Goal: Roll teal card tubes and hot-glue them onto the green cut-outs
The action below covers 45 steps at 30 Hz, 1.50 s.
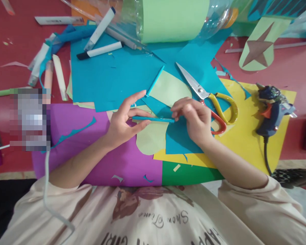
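A thin blue paper roll [156,119] lies level between the thumb and fingers of my left hand [124,119], its right end pointing toward my right hand. My right hand [193,117] is closed, with curled fingertips right beside that end; whether they touch it or pinch something small is hidden. A second blue paper roll [155,81] rests just beyond, on the blue sheet [109,81] and at the edge of a pale green piece of paper [169,89]. Scissors [200,90] with yellow and red handles lie open behind my right hand. Under the held roll is another pale green piece [151,137].
A glue gun [270,115] sits on the yellow sheet [244,143] at right. Several markers [104,49] are scattered at upper left. A clear bottle wrapped in green paper [175,20] lies at the back. A purple sheet [97,163] covers the near left; a white cable [46,183] crosses there.
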Motion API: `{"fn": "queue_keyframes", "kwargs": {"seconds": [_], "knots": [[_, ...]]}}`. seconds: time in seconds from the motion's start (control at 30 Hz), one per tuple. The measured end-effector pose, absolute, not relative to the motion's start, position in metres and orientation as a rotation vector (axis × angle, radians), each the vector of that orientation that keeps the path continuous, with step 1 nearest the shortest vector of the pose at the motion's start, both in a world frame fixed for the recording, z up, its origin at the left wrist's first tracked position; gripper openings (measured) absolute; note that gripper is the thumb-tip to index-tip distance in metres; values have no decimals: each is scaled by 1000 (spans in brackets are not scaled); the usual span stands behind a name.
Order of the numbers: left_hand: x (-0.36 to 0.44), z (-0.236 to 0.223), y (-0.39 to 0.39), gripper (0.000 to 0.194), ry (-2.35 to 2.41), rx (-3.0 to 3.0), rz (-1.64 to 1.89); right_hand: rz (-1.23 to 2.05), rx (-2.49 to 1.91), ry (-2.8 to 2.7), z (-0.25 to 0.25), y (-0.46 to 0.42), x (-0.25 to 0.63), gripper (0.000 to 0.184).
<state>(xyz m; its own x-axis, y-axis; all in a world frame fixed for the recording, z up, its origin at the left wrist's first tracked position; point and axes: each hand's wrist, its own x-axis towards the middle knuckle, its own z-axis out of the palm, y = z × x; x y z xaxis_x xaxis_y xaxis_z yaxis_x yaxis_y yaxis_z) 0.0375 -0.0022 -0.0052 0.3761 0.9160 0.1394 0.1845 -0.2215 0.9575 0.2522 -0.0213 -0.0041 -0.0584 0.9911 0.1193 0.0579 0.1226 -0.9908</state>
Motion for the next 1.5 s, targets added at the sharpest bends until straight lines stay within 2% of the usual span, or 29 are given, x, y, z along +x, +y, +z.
{"fn": "queue_keyframes", "kwargs": {"seconds": [0.03,0.2,0.33,0.5,0.57,0.8,1.0,1.13,1.23,1.37,1.5], "knots": [[37,-6,-3,63,971,1681,943,1134,-1110,-1432,-4,-22,252,24],[36,-6,-5,63,962,1706,897,998,-1053,-1799,-4,-24,249,11],[36,-3,-3,64,944,1571,863,929,-1116,-1805,-3,-24,248,10],[41,1,0,34,1048,1328,941,879,-1141,-1835,-3,-22,249,11],[43,2,2,29,1082,1286,975,811,-1105,-1905,-5,-21,249,12],[43,2,7,31,1136,1301,1026,672,-1078,-2002,-8,-22,248,18],[35,0,13,36,1170,1440,1076,839,-1294,-1639,-3,-21,253,13],[32,2,15,46,1210,1497,1091,956,-1313,-1529,-2,-20,256,17],[32,4,17,53,1188,1532,1090,902,-1294,-1693,-4,-18,256,20],[32,3,21,60,1150,1567,1105,665,-1186,-2151,-9,-17,254,15],[33,4,22,54,1177,1481,1010,616,-1174,-2210,-10,-15,255,13]]}}
